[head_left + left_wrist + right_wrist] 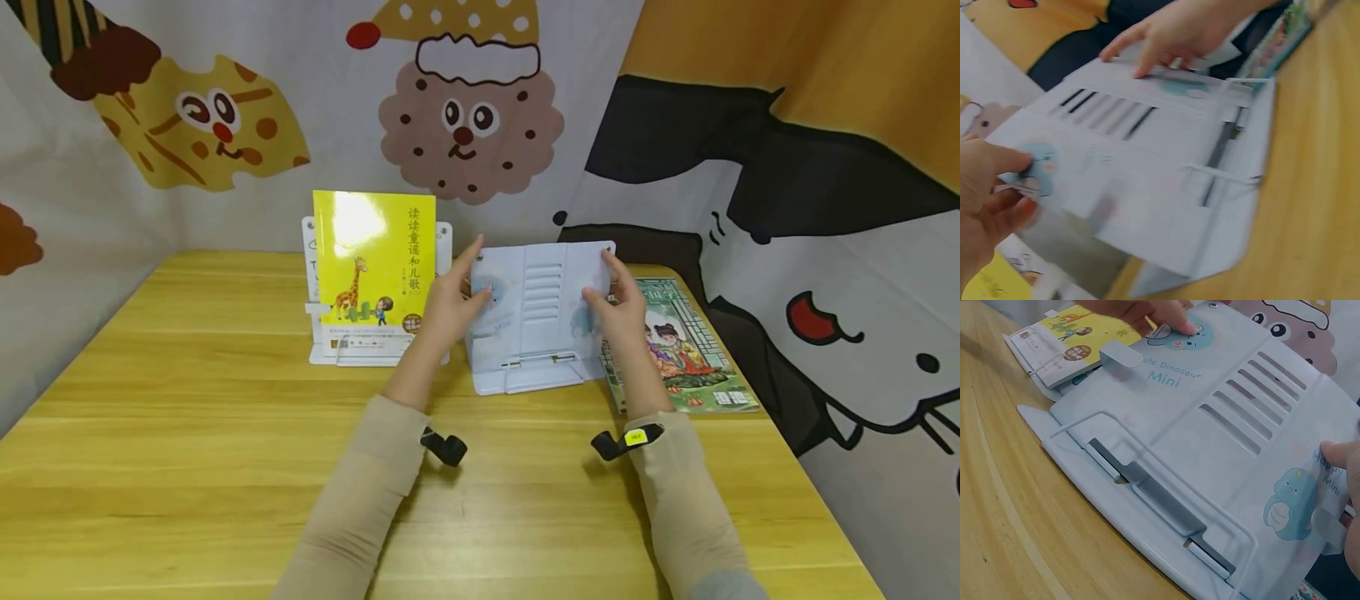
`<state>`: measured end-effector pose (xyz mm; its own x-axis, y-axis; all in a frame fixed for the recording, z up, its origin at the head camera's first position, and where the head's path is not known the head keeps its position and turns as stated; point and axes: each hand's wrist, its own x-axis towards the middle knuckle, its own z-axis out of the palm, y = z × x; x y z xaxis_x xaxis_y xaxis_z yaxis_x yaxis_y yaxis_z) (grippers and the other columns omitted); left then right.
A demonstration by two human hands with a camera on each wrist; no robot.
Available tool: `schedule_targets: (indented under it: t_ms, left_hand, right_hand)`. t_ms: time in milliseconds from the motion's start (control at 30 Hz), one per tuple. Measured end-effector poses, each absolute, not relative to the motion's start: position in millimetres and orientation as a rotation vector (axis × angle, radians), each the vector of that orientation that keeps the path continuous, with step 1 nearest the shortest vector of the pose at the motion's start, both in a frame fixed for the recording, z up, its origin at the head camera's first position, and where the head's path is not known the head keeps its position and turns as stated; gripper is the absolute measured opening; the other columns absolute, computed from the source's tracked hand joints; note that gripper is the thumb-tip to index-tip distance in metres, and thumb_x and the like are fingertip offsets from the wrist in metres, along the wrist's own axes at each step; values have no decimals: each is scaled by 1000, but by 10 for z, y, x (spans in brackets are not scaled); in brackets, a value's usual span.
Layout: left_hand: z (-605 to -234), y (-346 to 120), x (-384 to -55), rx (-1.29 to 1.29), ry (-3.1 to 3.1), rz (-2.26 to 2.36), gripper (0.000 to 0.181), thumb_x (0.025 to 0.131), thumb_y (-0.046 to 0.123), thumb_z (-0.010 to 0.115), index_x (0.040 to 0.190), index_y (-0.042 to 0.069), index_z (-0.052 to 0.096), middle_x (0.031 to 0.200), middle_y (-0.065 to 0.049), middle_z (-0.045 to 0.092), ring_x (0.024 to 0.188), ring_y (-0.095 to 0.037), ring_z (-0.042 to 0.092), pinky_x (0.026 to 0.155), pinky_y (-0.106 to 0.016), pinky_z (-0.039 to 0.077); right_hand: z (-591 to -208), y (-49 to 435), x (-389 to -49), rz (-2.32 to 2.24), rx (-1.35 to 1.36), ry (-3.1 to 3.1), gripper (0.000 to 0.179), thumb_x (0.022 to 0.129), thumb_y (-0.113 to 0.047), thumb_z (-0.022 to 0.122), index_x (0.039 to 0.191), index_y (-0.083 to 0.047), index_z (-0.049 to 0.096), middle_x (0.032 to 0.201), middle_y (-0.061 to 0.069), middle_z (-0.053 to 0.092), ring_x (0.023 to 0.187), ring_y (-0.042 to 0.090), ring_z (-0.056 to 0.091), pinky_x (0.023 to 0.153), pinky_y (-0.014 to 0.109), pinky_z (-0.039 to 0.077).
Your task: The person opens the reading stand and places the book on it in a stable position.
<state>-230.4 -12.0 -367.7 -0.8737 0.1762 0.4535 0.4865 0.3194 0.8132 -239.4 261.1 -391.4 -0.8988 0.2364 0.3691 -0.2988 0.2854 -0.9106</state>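
A white metal book stand (528,342) with slots down its middle and blue dinosaur prints stands propped up on the table. My left hand (450,308) pinches its left edge, thumb on the front face. At the opposite edge my right hand (624,317) grips it the same way, with the fingers behind the panel. In the right wrist view a page clip (1121,357) sticks out near the left edge, and a wire rest (1110,419) crosses the bottom. The panel holds no book.
To the left, a yellow children's book (367,275) leans on a second white stand (444,242). An illustrated green book (705,392) lies flat at the right, partly behind my right arm. The wooden table (187,467) meets a cartoon-printed curtain (247,221) at its back edge.
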Motion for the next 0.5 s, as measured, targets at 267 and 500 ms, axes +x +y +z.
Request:
schedule_targets:
  t_ms: [267,500]
  left_hand:
    - [-3478,-295,-2194,-847,-2424,-1445,63,89,7,68,144,26,44,72,-7,54,54,-18,45,54,-28,41]
    - [-3408,-325,-2058,-943,-2512,-1312,59,88,9,70,141,22,48,56,0,53,50,-16,45,48,-27,38]
  right_hand:
    - [-3715,2456,-2231,1672,177,-2084,58,87,2,67,140,-14,51,103,2,54,85,12,47,68,21,40]
    - [-3679,2385,-2195,1598,314,-2074,57,87,7,65,139,-3,46,104,21,55,80,15,46,61,17,39]
